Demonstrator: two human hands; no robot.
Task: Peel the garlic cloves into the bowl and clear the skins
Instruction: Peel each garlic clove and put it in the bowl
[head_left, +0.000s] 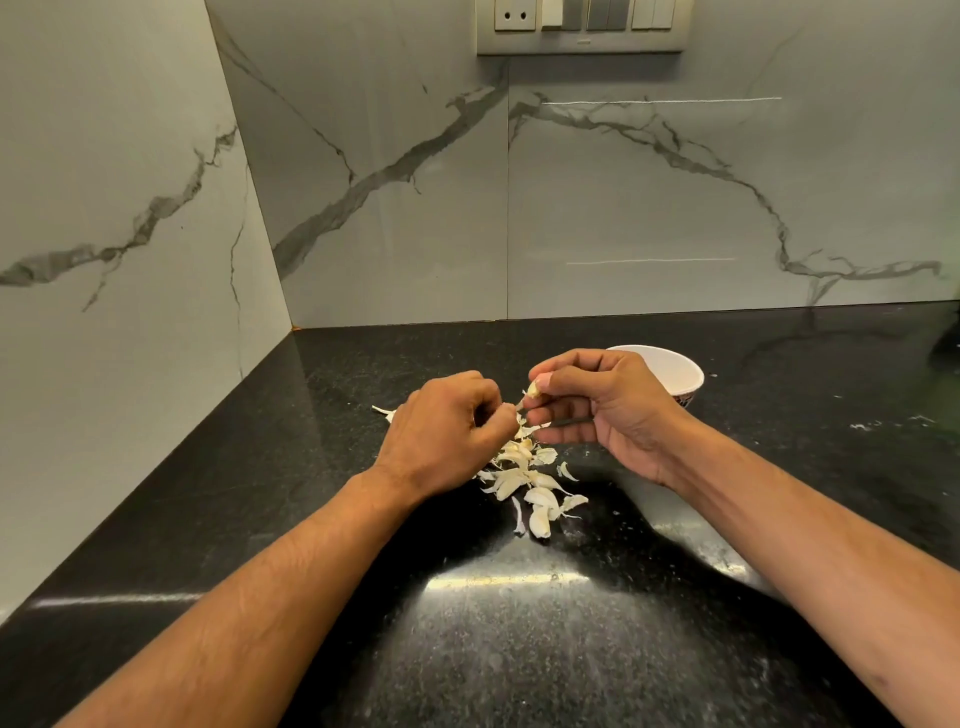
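Now, starting at the left: the left hand (441, 431) is curled over the pile, thumb and forefinger pinching a strip of skin (519, 404) that runs up and to the right toward the clove. Below it, the heap of skins and cloves (524, 486) sprawls on the dark table (519, 649), with one stray flake (384, 410) peeking out beyond the left knuckles. In that heap, one plump clove (540, 521) at the near end lies with its long axis running roughly toward the camera.

On to the middle, and the garlic clove (533, 388) sits pinched at the fingertips of the right hand (608, 410), held in the air above the pile. It looks to stand near upright, tilted a little, lower end toward the left hand; which end is the root I cannot tell.

Just behind the right hand, the white bowl (675, 374) waits, partly hidden; its contents do not show.

The risks, as I read them: a sharp tug could tear the papery skin short and leave scraps stuck on the clove. A slick clove could pop free and land among the skins. And loose flakes could drift into the bowl, given how close it stands.
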